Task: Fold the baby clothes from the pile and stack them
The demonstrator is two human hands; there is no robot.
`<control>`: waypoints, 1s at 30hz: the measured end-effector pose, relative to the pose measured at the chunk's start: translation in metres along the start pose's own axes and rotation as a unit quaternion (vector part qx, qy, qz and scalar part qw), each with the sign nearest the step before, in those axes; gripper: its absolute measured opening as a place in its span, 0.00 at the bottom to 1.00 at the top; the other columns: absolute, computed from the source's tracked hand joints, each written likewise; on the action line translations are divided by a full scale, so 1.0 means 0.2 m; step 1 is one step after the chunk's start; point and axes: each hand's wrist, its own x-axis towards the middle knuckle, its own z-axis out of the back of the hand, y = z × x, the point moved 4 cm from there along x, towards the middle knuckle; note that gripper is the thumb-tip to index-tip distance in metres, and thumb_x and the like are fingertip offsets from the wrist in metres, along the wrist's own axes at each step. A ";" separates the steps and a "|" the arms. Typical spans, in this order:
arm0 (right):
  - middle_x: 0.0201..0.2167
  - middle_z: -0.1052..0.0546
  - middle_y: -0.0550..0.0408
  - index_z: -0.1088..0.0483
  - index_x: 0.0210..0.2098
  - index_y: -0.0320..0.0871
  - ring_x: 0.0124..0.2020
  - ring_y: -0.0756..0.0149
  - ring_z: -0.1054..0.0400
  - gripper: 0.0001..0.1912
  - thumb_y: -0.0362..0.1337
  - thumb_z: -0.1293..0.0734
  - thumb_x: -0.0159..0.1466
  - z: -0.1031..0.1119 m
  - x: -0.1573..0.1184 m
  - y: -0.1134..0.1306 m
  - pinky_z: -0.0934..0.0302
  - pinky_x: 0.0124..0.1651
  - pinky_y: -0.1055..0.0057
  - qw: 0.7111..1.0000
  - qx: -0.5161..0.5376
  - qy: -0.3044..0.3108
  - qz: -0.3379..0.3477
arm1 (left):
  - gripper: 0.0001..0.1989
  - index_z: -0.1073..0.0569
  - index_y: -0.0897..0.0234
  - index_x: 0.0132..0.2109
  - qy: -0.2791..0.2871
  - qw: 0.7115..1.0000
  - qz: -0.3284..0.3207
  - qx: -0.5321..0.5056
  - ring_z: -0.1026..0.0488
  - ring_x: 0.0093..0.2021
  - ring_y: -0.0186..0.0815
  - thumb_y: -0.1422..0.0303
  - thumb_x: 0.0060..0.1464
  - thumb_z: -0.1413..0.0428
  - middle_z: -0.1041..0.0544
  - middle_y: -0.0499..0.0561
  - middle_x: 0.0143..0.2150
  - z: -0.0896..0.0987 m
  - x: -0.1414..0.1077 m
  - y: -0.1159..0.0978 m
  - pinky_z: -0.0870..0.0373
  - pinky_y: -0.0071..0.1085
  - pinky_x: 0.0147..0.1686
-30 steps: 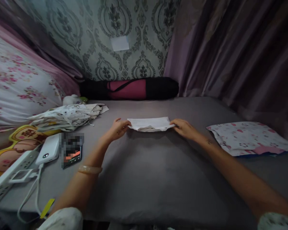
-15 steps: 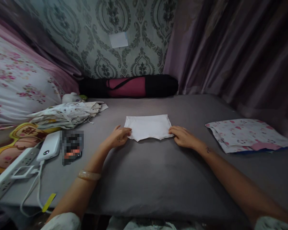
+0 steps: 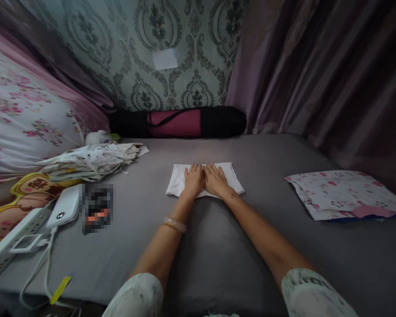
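A folded white cloth point(image 3: 175, 181) lies on the grey bed surface point(image 3: 214, 246), near the middle of the view. My left hand point(image 3: 194, 179) rests flat on the cloth just left of its centre, fingers stretched forward. Beside it, my right hand point(image 3: 215, 178) lies flat on the cloth too, its fingers pointing away from me. The two hands are side by side at the middle of the cloth, and the cloth's left and right ends show past them.
At the right is a folded patterned cloth point(image 3: 346, 191). On the left are a crumpled spotted cloth point(image 3: 95, 160), a white power bank point(image 3: 64, 204), a power strip point(image 3: 20, 235) with cables, and a blurred object point(image 3: 97, 209). A black and red bag point(image 3: 174, 123) lies along the wall.
Both hands have let go of the cloth's left and right near corners and moved inward, onto its middle, with the fingers now spread flat.
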 end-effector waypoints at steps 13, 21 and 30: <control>0.68 0.45 0.49 0.44 0.66 0.42 0.68 0.53 0.55 0.27 0.39 0.50 0.69 -0.06 0.03 -0.06 0.65 0.67 0.49 1.000 -0.008 0.020 -0.018 | 0.25 0.39 0.60 0.65 0.028 0.999 -0.012 0.040 0.47 0.67 0.50 0.60 0.65 0.61 0.40 0.57 0.68 -0.07 0.03 0.08 0.55 0.55 0.64; 0.68 0.45 0.44 0.45 0.66 0.34 0.68 0.52 0.55 0.29 0.40 0.50 0.69 -0.06 0.04 -0.16 0.65 0.68 0.53 0.997 -0.016 0.005 -0.078 | 0.30 0.39 0.62 0.65 0.020 0.998 0.035 0.051 0.48 0.68 0.53 0.52 0.64 0.63 0.42 0.59 0.68 -0.06 0.04 0.15 0.55 0.53 0.65; 0.67 0.44 0.39 0.45 0.65 0.29 0.68 0.51 0.55 0.31 0.42 0.50 0.69 -0.06 0.01 -0.28 0.63 0.68 0.54 0.992 -0.025 -0.028 -0.122 | 0.33 0.41 0.68 0.66 0.027 0.993 0.095 0.057 0.52 0.70 0.51 0.51 0.64 0.66 0.45 0.64 0.69 -0.02 0.02 0.30 0.54 0.51 0.65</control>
